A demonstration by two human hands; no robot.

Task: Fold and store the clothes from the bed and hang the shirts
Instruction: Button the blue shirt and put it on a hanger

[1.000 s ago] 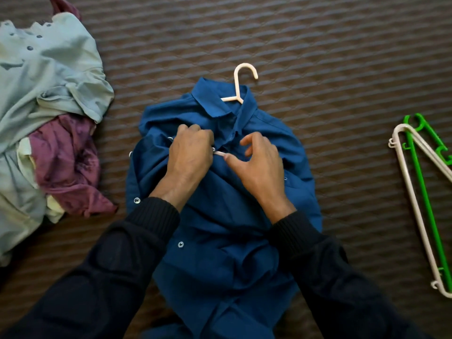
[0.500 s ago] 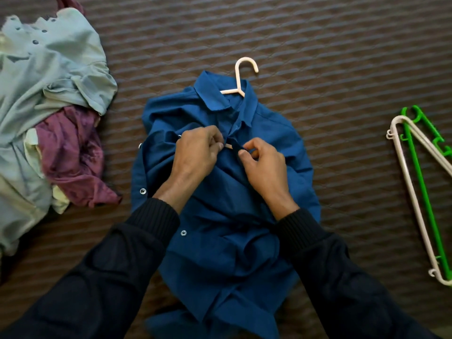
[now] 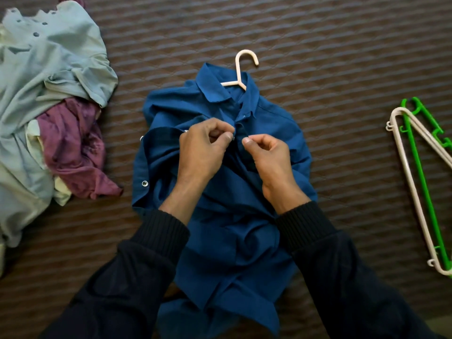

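We pinch the blue shirt (image 3: 220,241) front with left hand (image 3: 204,149) and right hand (image 3: 267,156), buttoning it on its hanger (image 3: 241,69). A pile of clothes (image 3: 49,106) remains unfolded; spare hangers (image 3: 415,187) wait.

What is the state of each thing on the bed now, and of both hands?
blue shirt: on the white hanger, lying flat, front partly open.
left hand: pinching the shirt's left front edge.
right hand: pinching the right front edge.
pile of clothes: crumpled, unfolded.
spare hangers: empty, one white, one green, overlapping.
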